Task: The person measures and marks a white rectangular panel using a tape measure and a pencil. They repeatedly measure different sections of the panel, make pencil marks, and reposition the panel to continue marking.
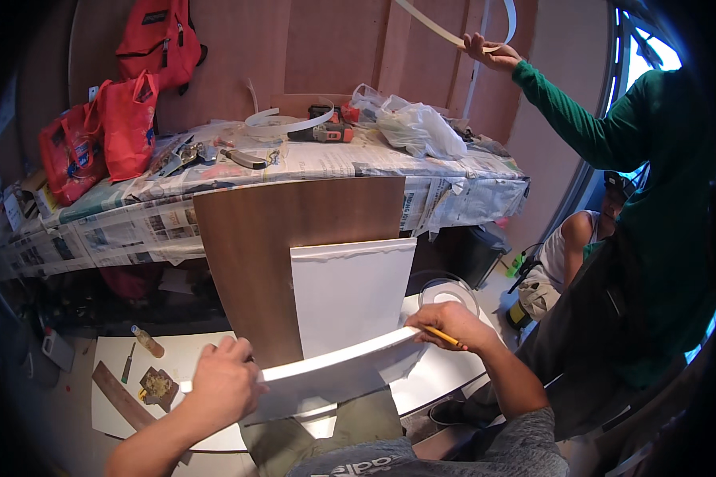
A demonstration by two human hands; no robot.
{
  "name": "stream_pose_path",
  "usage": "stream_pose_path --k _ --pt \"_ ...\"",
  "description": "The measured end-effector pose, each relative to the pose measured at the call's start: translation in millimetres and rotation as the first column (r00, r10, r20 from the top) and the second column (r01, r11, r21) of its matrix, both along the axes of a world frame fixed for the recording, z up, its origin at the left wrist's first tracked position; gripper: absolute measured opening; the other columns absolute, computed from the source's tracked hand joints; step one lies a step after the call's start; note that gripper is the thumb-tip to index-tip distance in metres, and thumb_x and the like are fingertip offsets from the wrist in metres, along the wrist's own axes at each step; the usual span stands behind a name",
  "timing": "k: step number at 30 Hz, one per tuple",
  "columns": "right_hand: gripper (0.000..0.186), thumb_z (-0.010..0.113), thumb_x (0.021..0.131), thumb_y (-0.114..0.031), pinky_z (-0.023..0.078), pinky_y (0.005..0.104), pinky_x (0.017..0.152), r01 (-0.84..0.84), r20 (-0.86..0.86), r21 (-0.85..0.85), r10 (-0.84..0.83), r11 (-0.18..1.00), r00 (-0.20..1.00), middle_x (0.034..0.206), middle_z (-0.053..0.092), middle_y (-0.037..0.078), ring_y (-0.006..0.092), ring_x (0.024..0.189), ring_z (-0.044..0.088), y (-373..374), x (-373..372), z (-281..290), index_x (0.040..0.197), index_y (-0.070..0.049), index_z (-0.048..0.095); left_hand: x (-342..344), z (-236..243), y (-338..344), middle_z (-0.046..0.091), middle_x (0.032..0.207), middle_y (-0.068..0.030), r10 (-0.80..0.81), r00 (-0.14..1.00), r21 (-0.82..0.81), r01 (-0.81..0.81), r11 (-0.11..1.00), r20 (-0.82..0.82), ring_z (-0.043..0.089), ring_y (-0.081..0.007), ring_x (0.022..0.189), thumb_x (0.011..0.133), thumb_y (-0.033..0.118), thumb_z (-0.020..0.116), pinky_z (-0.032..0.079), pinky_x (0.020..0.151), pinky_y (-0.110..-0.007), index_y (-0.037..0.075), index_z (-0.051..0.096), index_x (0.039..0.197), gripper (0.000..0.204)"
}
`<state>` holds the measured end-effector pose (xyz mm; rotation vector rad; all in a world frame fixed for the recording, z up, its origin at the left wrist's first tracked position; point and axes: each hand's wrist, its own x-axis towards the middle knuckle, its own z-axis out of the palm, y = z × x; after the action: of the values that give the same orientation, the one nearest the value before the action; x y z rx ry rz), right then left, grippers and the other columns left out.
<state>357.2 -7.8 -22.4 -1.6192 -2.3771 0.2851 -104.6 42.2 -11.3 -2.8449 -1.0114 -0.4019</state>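
A long white board (326, 391) lies across my lap, with its bright white edge toward the far side. My left hand (223, 381) is closed around the board's left end. At the other end, my right hand (453, 324) grips the board and also keeps a yellow pencil (445, 337) between its fingers. Just beyond the board, a white panel (354, 298) leans against a larger brown wood-look panel (250, 262). My fingertips on the board's underside are hidden.
A newspaper-covered bench (310, 165) holds a red-and-black power drill (322, 133), a coiled white strip (282, 127) and a plastic bag (422, 127). A screwdriver (128, 364) and small bottle (147, 342) lie at left. A green-sleeved person (660, 175) stands right, holding a strip; another person (569, 246) sits behind.
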Motion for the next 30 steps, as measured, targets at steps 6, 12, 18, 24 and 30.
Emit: stream_pose_path --k 6,12,18,24,30 --pt "0.041 0.087 0.091 -0.028 0.059 0.0444 0.097 0.021 -0.078 0.078 -0.015 0.997 0.997 0.123 0.079 0.011 0.0357 0.111 0.075 -17.2 -2.0 12.6 0.127 -0.011 0.075 13.8 -13.9 -3.3 0.064 0.106 -0.0092 0.003 0.999 -0.012 -0.004 1.000 -0.034 0.059 -0.0286 0.108 0.080 0.034 0.089 0.049 0.088 -0.046 0.008 0.082 0.083 0.027" --pt "0.029 0.077 0.103 -0.027 0.061 0.0405 0.091 -0.104 -0.443 0.324 0.248 0.940 0.861 0.113 0.080 0.016 0.0338 0.101 0.078 25.9 -87.7 39.9 0.125 -0.008 0.078 20.1 -17.7 -10.6 0.062 0.108 -0.0100 0.044 0.999 0.000 -0.044 0.999 -0.030 0.060 -0.0287 0.110 0.080 0.032 0.089 0.051 0.090 -0.045 0.009 0.082 0.086 0.025" --pt "0.028 0.068 0.110 -0.030 0.060 0.0404 0.081 -0.248 -0.535 0.227 0.333 0.942 0.776 0.098 0.079 0.015 0.0317 0.087 0.077 121.6 -208.4 -15.7 0.118 -0.005 0.078 8.5 -22.3 -17.3 0.064 0.108 -0.0070 0.100 0.995 0.023 -0.100 0.995 -0.006 0.059 -0.0274 0.109 0.079 0.034 0.090 0.049 0.087 -0.044 0.010 0.083 0.088 0.027" --pt "0.034 0.065 0.112 -0.034 0.059 0.0376 0.073 -0.246 -0.661 0.004 0.188 0.969 0.726 0.085 0.076 0.010 0.0170 0.078 0.073 135.4 -248.8 -62.4 0.114 -0.002 0.076 8.9 -16.8 -23.8 0.066 0.110 -0.0061 0.108 0.994 -0.010 -0.108 0.994 -0.012 0.061 -0.0277 0.110 0.083 0.037 0.090 0.050 0.088 -0.044 0.013 0.086 0.102 0.031" --pt "0.036 0.063 0.113 -0.042 0.058 0.0294 0.071 -0.279 -0.878 -0.244 -0.089 0.929 0.471 0.100 0.073 0.003 0.0104 0.084 0.070 134.2 -240.2 -51.7 0.123 -0.008 0.071 -13.2 7.5 -2.2 0.075 0.110 -0.0123 0.214 0.834 -0.240 -0.101 0.966 0.508 0.068 -0.0314 0.098 0.091 0.010 0.081 0.055 0.091 -0.043 0.009 0.076 0.132 0.041"
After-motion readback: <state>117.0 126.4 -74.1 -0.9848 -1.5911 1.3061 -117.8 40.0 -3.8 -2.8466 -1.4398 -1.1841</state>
